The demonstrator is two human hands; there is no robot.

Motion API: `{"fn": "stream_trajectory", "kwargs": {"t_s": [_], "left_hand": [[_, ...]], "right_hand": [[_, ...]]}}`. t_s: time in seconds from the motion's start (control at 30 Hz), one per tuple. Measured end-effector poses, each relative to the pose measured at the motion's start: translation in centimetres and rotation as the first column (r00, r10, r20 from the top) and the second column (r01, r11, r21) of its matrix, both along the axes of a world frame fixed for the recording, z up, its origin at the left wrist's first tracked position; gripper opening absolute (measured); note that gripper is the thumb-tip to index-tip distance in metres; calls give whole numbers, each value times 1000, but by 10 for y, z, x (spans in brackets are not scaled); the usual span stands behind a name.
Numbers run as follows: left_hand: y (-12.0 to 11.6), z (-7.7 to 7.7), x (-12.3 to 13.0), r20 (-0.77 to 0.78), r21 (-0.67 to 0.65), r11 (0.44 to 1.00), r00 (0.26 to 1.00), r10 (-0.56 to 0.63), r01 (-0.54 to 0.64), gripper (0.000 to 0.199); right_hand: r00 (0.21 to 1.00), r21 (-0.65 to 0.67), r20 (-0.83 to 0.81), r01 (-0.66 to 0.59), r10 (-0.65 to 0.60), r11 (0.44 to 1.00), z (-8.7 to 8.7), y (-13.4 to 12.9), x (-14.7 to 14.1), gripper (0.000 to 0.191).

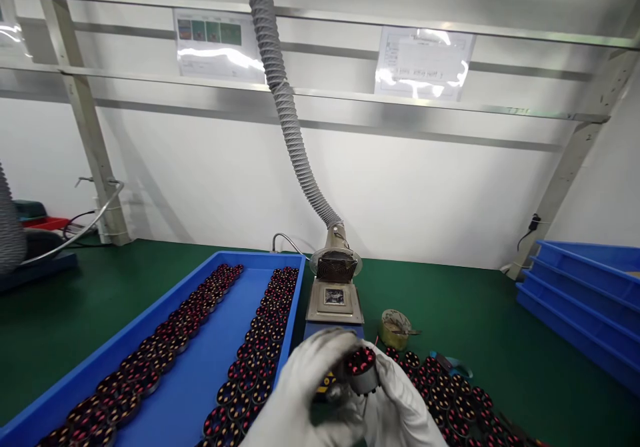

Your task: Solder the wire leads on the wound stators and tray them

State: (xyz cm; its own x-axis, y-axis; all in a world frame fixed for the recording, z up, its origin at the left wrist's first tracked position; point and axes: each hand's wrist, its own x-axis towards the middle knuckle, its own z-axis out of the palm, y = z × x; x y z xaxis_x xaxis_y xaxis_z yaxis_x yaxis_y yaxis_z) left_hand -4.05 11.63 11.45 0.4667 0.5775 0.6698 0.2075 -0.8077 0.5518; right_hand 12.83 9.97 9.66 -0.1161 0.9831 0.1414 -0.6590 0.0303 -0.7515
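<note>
A round black part [362,369] with red dots on its top face is held up at the lower middle. My right hand [400,400], in a white glove, grips it from the right side. My left hand [313,387], also white-gloved and smeared by motion, is curved at the part's left side; whether its fingers touch the part cannot be made out. Just behind the hands stands a small metal device [335,300] with a round hood, partly hidden by my left hand.
A blue tray [200,340] with rows of round parts lies left. More parts [450,400] are piled at right, near a small tin [395,330] and a teal-handled tool [457,367]. Stacked blue trays [580,307] stand far right. A grey hose [285,100] hangs above.
</note>
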Motion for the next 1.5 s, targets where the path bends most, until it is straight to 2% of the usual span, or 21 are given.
{"fn": "stream_trajectory", "kwargs": {"t_s": [0.03, 0.1, 0.17, 0.23, 0.3, 0.43, 0.5, 0.57, 0.6, 0.7, 0.83, 0.87, 0.9, 1.0, 1.07, 1.13, 1.2, 1.27, 1.37, 1.43, 1.5], "left_hand": [[0, 0, 2, -26, 19, 1000, 1000, -15, 16, 56], [2, -2, 7, 10, 55, 997, 999, -51, 50, 49], [4, -6, 13, 125, 53, 996, 989, -78, 72, 36], [5, -8, 19, 295, -37, 996, 953, -63, 78, 21], [4, -8, 22, 502, -180, 977, 865, -7, 112, 7], [4, -2, 14, 728, -326, 920, 679, 97, 218, 11], [5, 1, 8, 645, -326, 934, 756, 108, 145, 9], [4, 2, 7, 467, -290, 951, 883, 45, 105, 18], [3, 2, 9, 413, -285, 951, 911, 13, 116, 18], [0, -2, 19, 544, -357, 918, 837, 56, 171, 1], [0, -4, 17, 701, -390, 908, 688, 187, 151, 10], [0, -3, 13, 698, -379, 917, 690, 192, 127, 9], [0, -2, 9, 658, -366, 925, 731, 182, 100, 6], [-2, 3, 3, 314, -326, 945, 946, 80, 28, 47], [-4, 6, 4, 172, -254, 967, 985, 12, 33, 64], [-3, 8, 8, 189, -163, 982, 980, -59, 90, 59], [-2, 8, 13, 260, -104, 981, 956, -134, 165, 50], [-1, 7, 19, 401, -163, 965, 907, -128, 208, 31], [-2, 3, 28, 657, -410, 875, 748, 89, 256, 4], [-3, 1, 28, 733, -502, 811, 646, 215, 300, 12], [-3, 1, 23, 785, -497, 809, 561, 264, 314, 16]], "right_hand": [[999, 9, 28, 37, -37, 999, -2, 2, 2, 20], [995, 23, 65, 69, -71, 997, -6, 2, -1, 20], [997, 18, 65, 33, -34, 999, -6, -1, -9, 27], [999, 0, 43, -2, 2, 1000, -5, -6, -19, 32], [999, -35, -5, -38, 38, 999, -2, -8, -26, 30], [981, -43, -108, -164, 159, 985, 3, -8, -26, 33], [970, -46, -125, -216, 209, 975, 4, -6, -24, 34], [979, -60, -122, -174, 166, 983, 3, -6, -25, 32], [986, -65, -114, -133, 125, 989, 3, -6, -25, 31], [998, -47, -52, -21, 18, 999, 1, -7, -26, 29], [1000, 4, 18, 10, -10, 1000, 2, -8, -22, 25], [1000, 7, 23, 3, -4, 1000, 1, -8, -21, 26], [1000, 11, 30, -3, 2, 1000, 0, -8, -20, 28], [999, 25, 52, -7, 6, 1000, -9, -7, -19, 32], [999, 41, 54, 6, -8, 999, -20, -4, -15, 31], [999, 36, 31, 8, -9, 999, -33, -2, -9, 30], [1000, 2, -13, -6, 6, 1000, -44, 0, -2, 27], [999, -33, -49, -21, 20, 999, -50, 1, 3, 24], [998, -38, -43, -53, 51, 998, -48, 3, 2, 21], [997, -31, -22, -73, 72, 997, -43, 2, -3, 19], [996, -28, -9, -89, 88, 996, -37, -2, -8, 21]]}}
